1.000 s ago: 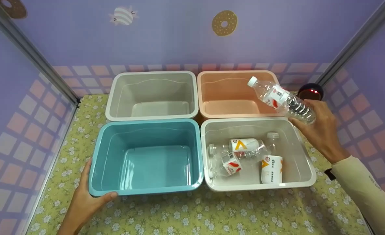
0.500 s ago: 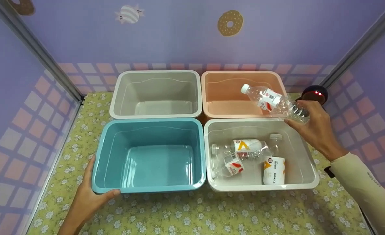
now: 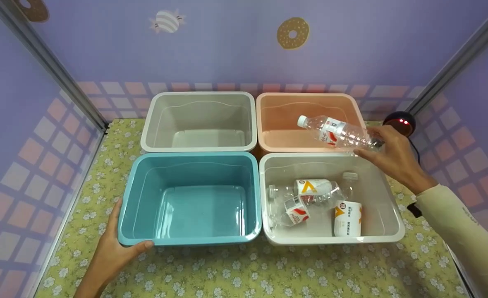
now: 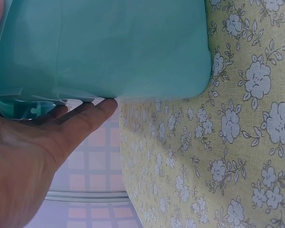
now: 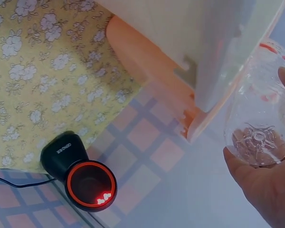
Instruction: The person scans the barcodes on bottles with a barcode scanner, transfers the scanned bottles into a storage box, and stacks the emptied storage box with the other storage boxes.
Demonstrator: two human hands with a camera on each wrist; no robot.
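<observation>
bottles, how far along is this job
Looks done: one clear bottle is picked up. In hand: the right hand grips it near its base; the left hand touches the blue bin. Remaining: apparently setting it down, and perhaps handling the bottles in the front right bin.

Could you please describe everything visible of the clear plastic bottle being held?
The clear, ribbed, plastic-looking bottle has a white cap and red-marked white label, with no visible liquid. The right hand grips it near its base, on its side, cap leftward. In the head view it overlaps the rectangular peach plastic bin.
</observation>
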